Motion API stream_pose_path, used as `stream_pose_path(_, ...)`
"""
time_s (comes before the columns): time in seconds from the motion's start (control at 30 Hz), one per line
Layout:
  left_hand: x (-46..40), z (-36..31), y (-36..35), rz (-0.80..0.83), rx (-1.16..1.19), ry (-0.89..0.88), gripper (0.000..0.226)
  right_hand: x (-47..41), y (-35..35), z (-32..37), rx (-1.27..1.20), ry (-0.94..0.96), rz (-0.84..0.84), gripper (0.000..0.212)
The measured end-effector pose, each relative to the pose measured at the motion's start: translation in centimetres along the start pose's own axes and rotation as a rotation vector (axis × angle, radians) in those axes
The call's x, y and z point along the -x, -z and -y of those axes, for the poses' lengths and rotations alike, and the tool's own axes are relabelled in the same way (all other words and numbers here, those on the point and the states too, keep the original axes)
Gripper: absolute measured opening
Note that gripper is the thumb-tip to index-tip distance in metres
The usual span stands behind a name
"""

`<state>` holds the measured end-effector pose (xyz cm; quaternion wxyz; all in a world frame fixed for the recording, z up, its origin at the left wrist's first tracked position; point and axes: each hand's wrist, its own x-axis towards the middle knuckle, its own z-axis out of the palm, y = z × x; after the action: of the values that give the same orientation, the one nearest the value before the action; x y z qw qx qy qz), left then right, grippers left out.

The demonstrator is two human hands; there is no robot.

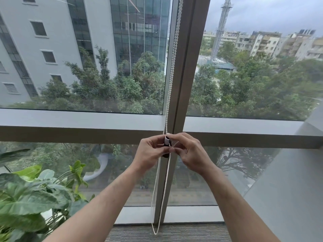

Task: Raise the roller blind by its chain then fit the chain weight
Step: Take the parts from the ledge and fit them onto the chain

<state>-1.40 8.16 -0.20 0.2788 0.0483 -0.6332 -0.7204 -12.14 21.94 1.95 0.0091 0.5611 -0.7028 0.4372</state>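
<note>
Both hands, left hand and right hand, fingers pinching the chain weight on the chain

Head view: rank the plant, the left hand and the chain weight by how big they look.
1. Plant, largest, though it is close to the camera.
2. Left hand.
3. Chain weight, smallest and partly hidden by fingers.

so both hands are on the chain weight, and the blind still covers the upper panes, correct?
Not quite. The head view shows both the left hand and right hand on the chain weight, with the chain running through it, but the upper panes are uncovered: no blind shows in frame, and the buildings and trees outside are plainly visible.
</note>
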Motion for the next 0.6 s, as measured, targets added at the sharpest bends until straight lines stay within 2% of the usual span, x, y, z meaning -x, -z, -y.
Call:
stream_pose_path(0.1,-0.1,-0.4,-0.1,0.001,0.062,0.022,0.028,0.6,-1.0,-0.7,-0.055,-0.050,0.072,0.082)
stream_pose_path(0.17,-0.1,-0.7,-0.3,0.019,0.066,0.033,0.029,0.9,-1.7,-1.1,-0.078,-0.055,0.086,0.094)
stream_pose_path(0.6,0.1,-0.9,0.6,0.074,0.077,0.094,0.033,0.5,-2.2,-1.2,-0.088,0.028,0.076,0.085)
